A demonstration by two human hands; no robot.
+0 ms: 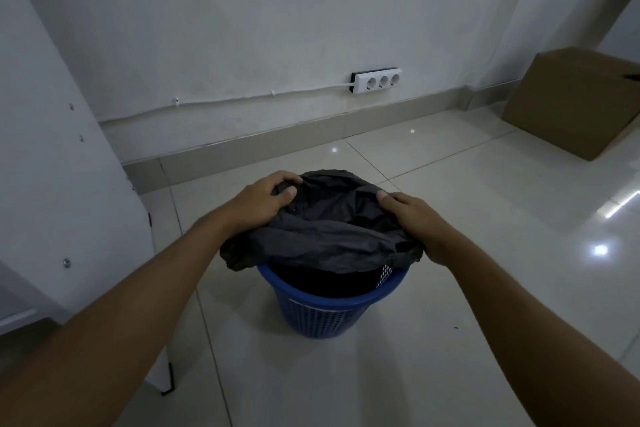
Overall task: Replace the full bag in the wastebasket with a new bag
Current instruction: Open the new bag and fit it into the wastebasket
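A blue plastic mesh wastebasket (322, 317) stands on the tiled floor in front of me. A black bag (329, 239) sits in it, its mouth spread wide over the top and hanging past the rim on the left and right. My left hand (263, 199) grips the bag's edge at the far left, thumb tucked inside the opening. My right hand (415, 220) grips the bag's edge at the right side, fingers curled over the rim. The near part of the blue rim is bare. What lies inside the bag is hidden in shadow.
A white cabinet panel (59, 163) rises close on the left. A cardboard box (575, 100) sits on the floor at the far right. A white power strip (377, 80) with a cable is fixed low on the wall behind the basket.
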